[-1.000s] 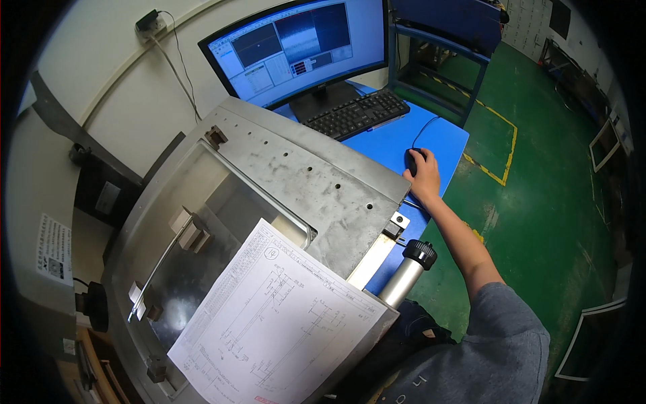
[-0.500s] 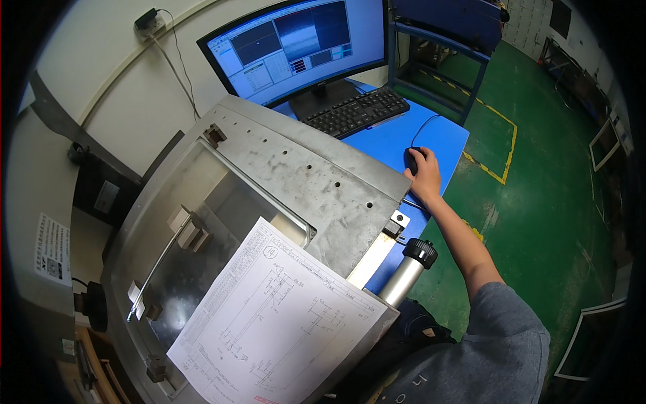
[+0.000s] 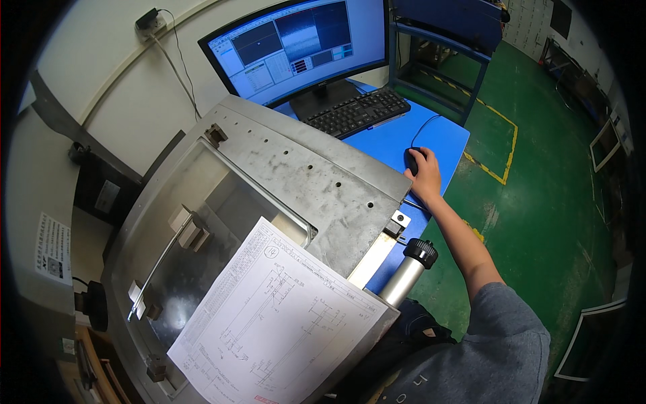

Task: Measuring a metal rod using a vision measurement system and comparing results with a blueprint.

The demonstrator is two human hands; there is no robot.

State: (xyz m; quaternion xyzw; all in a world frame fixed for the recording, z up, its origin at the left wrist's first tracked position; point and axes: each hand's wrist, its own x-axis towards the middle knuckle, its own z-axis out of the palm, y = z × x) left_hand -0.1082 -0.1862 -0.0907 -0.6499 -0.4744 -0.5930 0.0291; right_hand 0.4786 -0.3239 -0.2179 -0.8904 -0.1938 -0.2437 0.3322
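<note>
My right hand curls over a black computer mouse on the blue desk. Beyond it are a black keyboard and a monitor with dark image panels lit up. A printed technical drawing lies on the near edge of a metal machine stage. On the glass of that stage a thin curved metal rod rests across two small blocks, the upper one and the lower one. My left hand does not show.
A silver cylinder with a black knurled knob sticks out from the stage's right side, below my forearm. Dark clamps sit along the stage frame. A blue rack stands behind the desk, on a green floor with yellow lines.
</note>
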